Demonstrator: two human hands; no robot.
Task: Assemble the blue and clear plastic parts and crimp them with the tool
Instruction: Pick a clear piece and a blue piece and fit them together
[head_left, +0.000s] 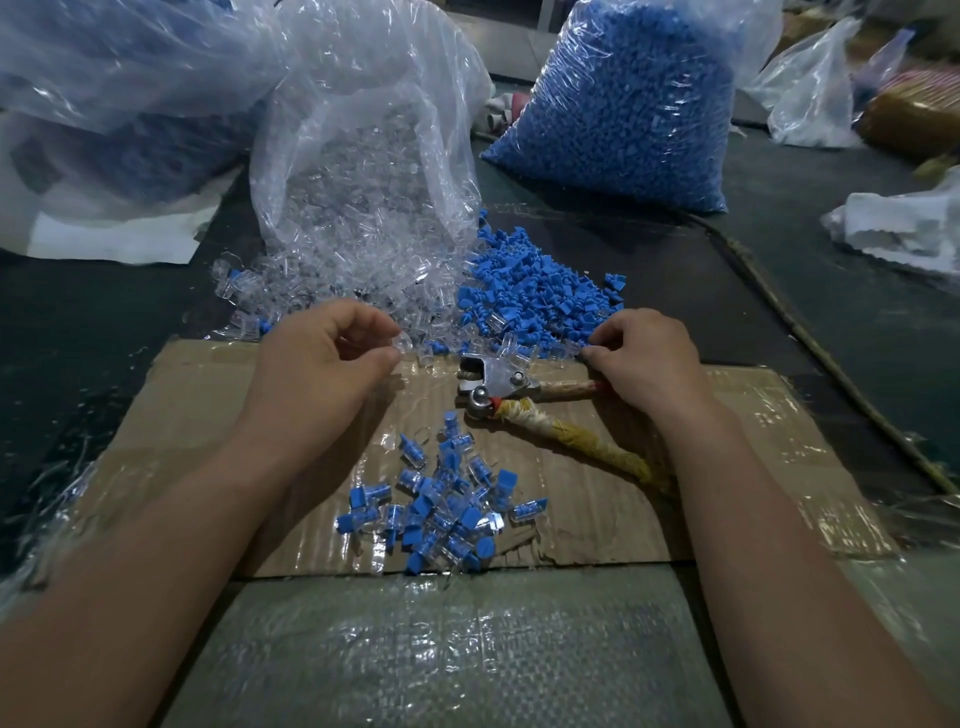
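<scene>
My left hand (322, 358) pinches a clear plastic part (402, 344) between thumb and fingertips, just in front of the spilled heap of clear parts (332, 280). My right hand (644, 358) has its fingers curled at the near edge of the loose blue parts pile (540, 291); whether it holds a blue piece is hidden. The crimping tool (498, 382) lies on the cardboard (208, 405) between my hands, its metal head to the left and taped handles running right and toward me. Several assembled blue-and-clear pieces (441, 509) sit heaped on the cardboard near me.
An open clear bag (363, 130) spills the clear parts. A full bag of blue parts (628, 104) stands behind right. More plastic bags (104, 78) lie at the far left and right. A plastic-wrapped bundle (441, 649) is closest to me.
</scene>
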